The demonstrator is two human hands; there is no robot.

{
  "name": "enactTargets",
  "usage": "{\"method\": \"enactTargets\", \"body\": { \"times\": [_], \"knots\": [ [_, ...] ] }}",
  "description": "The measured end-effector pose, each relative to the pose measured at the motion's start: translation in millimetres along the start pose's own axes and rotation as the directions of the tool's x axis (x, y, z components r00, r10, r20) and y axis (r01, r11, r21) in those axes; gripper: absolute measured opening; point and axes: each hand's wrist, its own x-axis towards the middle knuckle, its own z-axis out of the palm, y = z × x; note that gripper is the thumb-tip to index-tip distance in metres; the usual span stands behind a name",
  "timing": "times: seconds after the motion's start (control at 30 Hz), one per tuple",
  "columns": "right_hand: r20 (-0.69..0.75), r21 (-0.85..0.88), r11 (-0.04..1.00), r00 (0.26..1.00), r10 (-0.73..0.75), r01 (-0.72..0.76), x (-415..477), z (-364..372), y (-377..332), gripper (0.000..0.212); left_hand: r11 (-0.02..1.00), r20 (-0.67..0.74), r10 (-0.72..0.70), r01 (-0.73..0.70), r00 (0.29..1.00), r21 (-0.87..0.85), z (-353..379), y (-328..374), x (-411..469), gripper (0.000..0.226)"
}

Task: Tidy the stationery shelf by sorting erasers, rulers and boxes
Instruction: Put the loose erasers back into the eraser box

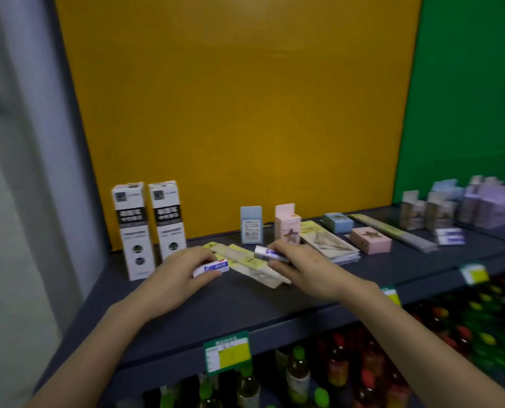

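My left hand (176, 270) grips a white and blue eraser (213, 267) low over the dark shelf (245, 304). A second white and blue eraser (267, 253) is pinched in my right hand (301, 265). Both hands hover over a pack of yellowish rulers (254, 262) lying flat between them. Behind stand a blue box (251, 224) and a pink box (287, 223). Further right lie a ruler set pack (324, 241), a flat pink star box (370, 240), a flat blue star box (338, 221), a long ruler (392, 231) and more erasers (449, 235).
Two tall white and black boxes (148, 228) stand at the shelf's left, against the orange back panel (239, 113). Stacked small boxes (451, 207) crowd the far right. Price tags (227, 351) hang on the front edge. Bottles (298, 375) fill the shelf below.
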Motion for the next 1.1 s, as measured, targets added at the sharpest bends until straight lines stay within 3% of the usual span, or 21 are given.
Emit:
{"method": "enactTargets", "body": {
  "times": [0.07, 0.27, 0.4, 0.53, 0.6, 0.73, 1.1],
  "knots": [
    [-0.042, -0.025, 0.998, 0.997, 0.059, -0.060, -22.3, -16.4, 15.4, 0.010, 0.997, 0.020, 0.071, -0.071, 0.997, -0.011, 14.0, 20.6, 23.0, 0.008],
    [-0.153, -0.033, 0.953, 0.943, 0.294, -0.303, -103.7, -63.3, 78.1, 0.031, 0.967, 0.044, 0.246, -0.243, 0.968, -0.074, 68.2, 96.5, 89.5, 0.038],
    [-0.221, -0.049, 0.913, 0.896, 0.385, -0.405, -160.3, -102.9, 120.7, 0.025, 0.937, 0.036, 0.331, -0.324, 0.943, -0.131, 109.9, 153.6, 131.1, 0.058],
    [-0.262, -0.076, 0.873, 0.855, 0.448, -0.481, -218.9, -144.8, 169.5, 0.013, 0.920, 0.023, 0.376, -0.370, 0.926, -0.130, 152.3, 218.6, 168.1, 0.049],
    [-0.277, -0.063, 0.855, 0.832, 0.481, -0.515, -247.1, -164.5, 195.0, 0.013, 0.917, 0.034, 0.382, -0.374, 0.923, -0.139, 174.2, 250.9, 184.8, 0.038],
    [-0.290, -0.074, 0.830, 0.808, 0.513, -0.553, -295.6, -201.1, 239.3, 0.015, 0.902, 0.017, 0.408, -0.401, 0.913, -0.161, 215.3, 308.6, 216.2, 0.048],
    [-0.360, -0.129, 0.754, 0.739, 0.570, -0.644, -376.6, -291.8, 365.3, 0.017, 0.875, 0.026, 0.473, -0.466, 0.881, -0.128, 312.1, 439.0, 335.9, 0.023]
  ]
}}
